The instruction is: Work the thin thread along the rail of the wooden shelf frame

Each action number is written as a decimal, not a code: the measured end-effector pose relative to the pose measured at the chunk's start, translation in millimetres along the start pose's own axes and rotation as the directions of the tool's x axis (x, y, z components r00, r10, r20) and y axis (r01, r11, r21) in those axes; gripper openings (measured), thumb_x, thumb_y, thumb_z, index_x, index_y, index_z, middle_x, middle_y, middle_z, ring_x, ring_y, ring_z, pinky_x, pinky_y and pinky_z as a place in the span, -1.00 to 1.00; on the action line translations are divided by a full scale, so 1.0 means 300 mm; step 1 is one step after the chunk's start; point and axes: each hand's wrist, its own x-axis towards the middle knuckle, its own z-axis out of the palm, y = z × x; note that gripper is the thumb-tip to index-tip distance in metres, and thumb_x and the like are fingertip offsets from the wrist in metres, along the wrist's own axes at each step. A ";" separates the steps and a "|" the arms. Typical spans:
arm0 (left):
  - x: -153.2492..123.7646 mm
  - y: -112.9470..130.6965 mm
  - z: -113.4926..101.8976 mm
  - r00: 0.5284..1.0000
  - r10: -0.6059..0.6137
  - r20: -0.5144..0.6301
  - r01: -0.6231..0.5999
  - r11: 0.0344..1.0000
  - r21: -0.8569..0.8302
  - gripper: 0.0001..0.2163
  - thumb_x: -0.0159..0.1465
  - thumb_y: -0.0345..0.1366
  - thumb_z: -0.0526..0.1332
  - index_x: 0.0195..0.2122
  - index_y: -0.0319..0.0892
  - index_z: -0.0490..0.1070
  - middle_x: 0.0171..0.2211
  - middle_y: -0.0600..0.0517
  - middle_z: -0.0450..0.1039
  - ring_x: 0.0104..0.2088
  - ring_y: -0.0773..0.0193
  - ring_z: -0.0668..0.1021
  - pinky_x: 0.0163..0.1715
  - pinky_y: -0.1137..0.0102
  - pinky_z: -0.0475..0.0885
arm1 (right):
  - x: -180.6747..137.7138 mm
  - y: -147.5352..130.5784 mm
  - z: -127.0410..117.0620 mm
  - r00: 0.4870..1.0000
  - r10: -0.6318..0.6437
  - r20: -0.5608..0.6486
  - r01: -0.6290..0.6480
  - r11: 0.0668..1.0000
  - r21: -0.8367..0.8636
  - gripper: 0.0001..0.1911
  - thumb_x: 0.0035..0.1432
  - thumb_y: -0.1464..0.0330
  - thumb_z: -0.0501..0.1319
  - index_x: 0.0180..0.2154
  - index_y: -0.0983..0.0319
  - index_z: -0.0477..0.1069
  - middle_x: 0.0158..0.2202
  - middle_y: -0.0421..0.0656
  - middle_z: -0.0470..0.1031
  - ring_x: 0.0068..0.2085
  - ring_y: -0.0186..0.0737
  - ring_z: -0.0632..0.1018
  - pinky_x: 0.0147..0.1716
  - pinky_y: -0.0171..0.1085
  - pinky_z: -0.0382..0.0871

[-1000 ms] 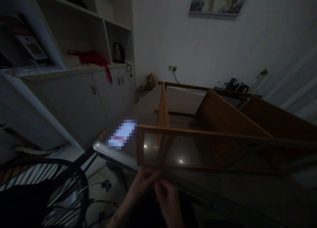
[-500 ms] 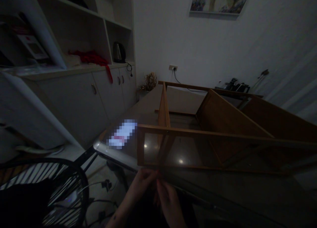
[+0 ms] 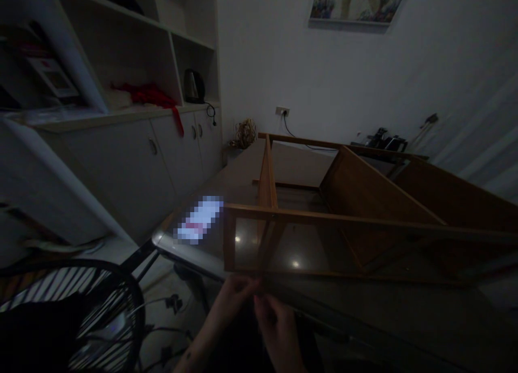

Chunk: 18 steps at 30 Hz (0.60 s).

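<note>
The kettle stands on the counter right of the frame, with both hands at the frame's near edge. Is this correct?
No. In the head view the kettle stands on the counter left of the frame; the left hand and right hand are at its near edge.

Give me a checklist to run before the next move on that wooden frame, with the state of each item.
1. Both hands on the work: ok. The left hand and right hand meet at the near bottom rail of the wooden frame.
2. What the hands pinch there: cannot tell, it is too dark and too small.
3. Frame supported: ok. It rests on the table, though its near rail sits close to the table's near edge.
4. Light on the work: not ok. The room is dim and the hands are in shadow.
5. Floor at the left: not ok. A fan and cables lie beside the table.
</note>
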 end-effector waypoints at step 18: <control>0.005 -0.005 0.005 1.000 -0.011 -0.008 0.011 1.000 0.000 -0.65 0.02 -0.01 0.29 -0.58 -0.26 0.50 -0.60 0.05 0.48 -0.52 0.28 0.47 -0.46 0.46 0.32 | 0.011 -0.017 -0.002 0.989 -0.145 -0.012 0.137 0.957 -0.254 -0.66 0.25 0.26 0.02 -0.37 0.21 0.52 -0.43 -0.10 0.56 -0.40 -0.19 0.56 -0.32 -0.33 0.35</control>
